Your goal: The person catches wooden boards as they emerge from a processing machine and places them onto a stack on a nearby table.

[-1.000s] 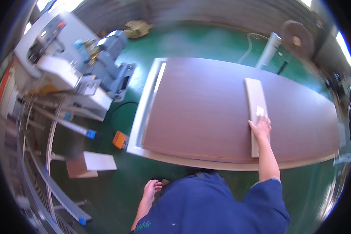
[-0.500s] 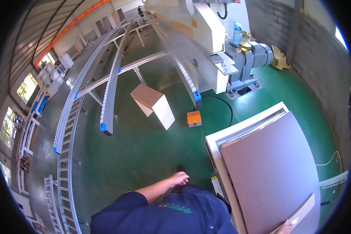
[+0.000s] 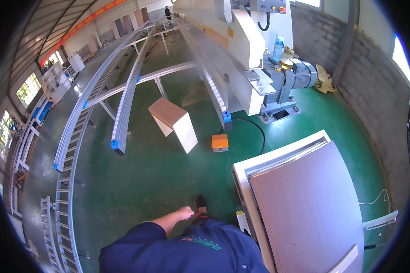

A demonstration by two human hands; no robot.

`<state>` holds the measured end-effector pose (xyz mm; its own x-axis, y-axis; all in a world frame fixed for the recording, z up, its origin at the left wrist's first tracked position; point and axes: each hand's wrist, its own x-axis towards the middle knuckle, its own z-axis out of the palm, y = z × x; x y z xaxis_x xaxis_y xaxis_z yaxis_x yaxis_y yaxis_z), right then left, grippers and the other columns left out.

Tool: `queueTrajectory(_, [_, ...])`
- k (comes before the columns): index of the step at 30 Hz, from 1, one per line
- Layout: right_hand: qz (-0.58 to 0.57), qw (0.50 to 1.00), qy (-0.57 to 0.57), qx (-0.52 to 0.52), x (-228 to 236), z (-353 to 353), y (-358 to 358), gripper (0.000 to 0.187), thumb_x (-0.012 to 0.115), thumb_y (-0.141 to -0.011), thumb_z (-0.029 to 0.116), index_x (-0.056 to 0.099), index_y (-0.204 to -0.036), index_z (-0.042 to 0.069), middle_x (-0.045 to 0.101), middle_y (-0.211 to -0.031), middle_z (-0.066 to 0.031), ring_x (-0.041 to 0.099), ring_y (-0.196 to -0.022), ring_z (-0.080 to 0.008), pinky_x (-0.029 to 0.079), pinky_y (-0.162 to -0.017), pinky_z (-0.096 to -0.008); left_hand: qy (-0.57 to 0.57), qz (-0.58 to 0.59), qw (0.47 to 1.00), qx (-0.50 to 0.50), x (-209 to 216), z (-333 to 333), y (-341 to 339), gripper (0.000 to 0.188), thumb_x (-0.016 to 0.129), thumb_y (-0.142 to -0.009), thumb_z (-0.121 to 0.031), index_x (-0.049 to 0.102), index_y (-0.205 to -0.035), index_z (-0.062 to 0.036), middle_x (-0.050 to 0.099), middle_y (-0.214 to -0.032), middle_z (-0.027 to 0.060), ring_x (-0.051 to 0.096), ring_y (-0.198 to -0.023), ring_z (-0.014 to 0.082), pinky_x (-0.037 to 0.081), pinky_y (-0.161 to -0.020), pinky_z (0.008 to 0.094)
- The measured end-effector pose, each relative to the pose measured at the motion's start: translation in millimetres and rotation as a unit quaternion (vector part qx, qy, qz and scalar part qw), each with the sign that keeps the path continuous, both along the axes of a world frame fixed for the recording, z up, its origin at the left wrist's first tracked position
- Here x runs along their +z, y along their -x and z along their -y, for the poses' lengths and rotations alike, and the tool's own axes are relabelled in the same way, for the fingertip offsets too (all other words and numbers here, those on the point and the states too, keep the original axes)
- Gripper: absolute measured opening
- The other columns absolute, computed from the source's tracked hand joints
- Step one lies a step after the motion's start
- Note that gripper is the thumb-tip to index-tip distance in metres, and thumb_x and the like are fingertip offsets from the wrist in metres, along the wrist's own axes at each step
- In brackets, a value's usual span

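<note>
My left hand (image 3: 185, 213) hangs in front of my body above the green floor, its fingers curled in and nothing showing in them. My right hand is out of the picture, beyond the lower edge. At the lower right a narrow pale board strip (image 3: 346, 260) lies across a large grey-brown panel (image 3: 305, 195), its lower end cut off by the picture's edge. Under that panel is a white-edged support (image 3: 282, 157), close on my right side.
Ahead stands a bent board piece (image 3: 169, 113) on the floor, beside an orange foot pedal (image 3: 220, 143) with a black cable. Roller rails (image 3: 125, 102) run away at the left. A large machine (image 3: 248, 38) with a grey motor (image 3: 300, 75) stands ahead right. Far off is a person (image 3: 168, 13).
My right hand, earlier on the board strip, has left the picture. The strip sits lower in view. My left hand has shifted left, and the view has turned slightly; a dark shoe now shows.
</note>
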<state>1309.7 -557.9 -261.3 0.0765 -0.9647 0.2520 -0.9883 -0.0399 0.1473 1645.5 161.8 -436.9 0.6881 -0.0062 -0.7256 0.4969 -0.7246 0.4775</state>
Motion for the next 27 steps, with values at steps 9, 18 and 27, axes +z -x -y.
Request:
queueTrajectory(9, [0.129, 0.97, -0.036, 0.202, -44, -7, -122, 0.05, 0.061, -0.083, 0.022, 0.051, -0.126, 0.0, 0.054, -0.127, -0.0186, 0.049, -0.12, -0.035, 0.039, -0.101, -0.0432, -0.005, 0.032, 0.997, -0.074, 22, 28, -23, 0.028, 0.063, -0.085, -0.028, 0.064, -0.098, -0.0032, 0.068, -0.084, 0.0082, 0.064, -0.072, 0.0174, 0.052, -0.066, 0.0336])
queueTrajectory(18, [0.361, 0.832, -0.1, 0.409, -9, -139, -347, 0.041, 0.066, -0.076, 0.002, 0.057, -0.116, -0.001, 0.058, -0.115, -0.0177, 0.052, -0.112, -0.0345, 0.041, -0.097, -0.043, 0.025, 0.074, 0.996, -0.044, 7, 30, -36, 0.026, 0.064, -0.085, -0.028, 0.065, -0.093, -0.0032, 0.068, -0.082, 0.0085, 0.064, -0.071, 0.0179, 0.052, -0.067, 0.0346])
queueTrajectory(27, [0.543, 0.628, -0.406, 0.381, 8, -214, -512, 0.036, 0.058, -0.089, 0.01, 0.052, -0.122, -0.002, 0.058, -0.112, -0.0147, 0.055, -0.1, -0.0233, 0.045, -0.088, -0.0349, 0.05, 0.001, 0.999, 0.0, -33, -27, -17, 0.024, 0.061, -0.079, -0.022, 0.066, -0.067, -0.0021, 0.06, -0.058, 0.0124, 0.056, -0.047, 0.0246, 0.046, -0.051, 0.0422])
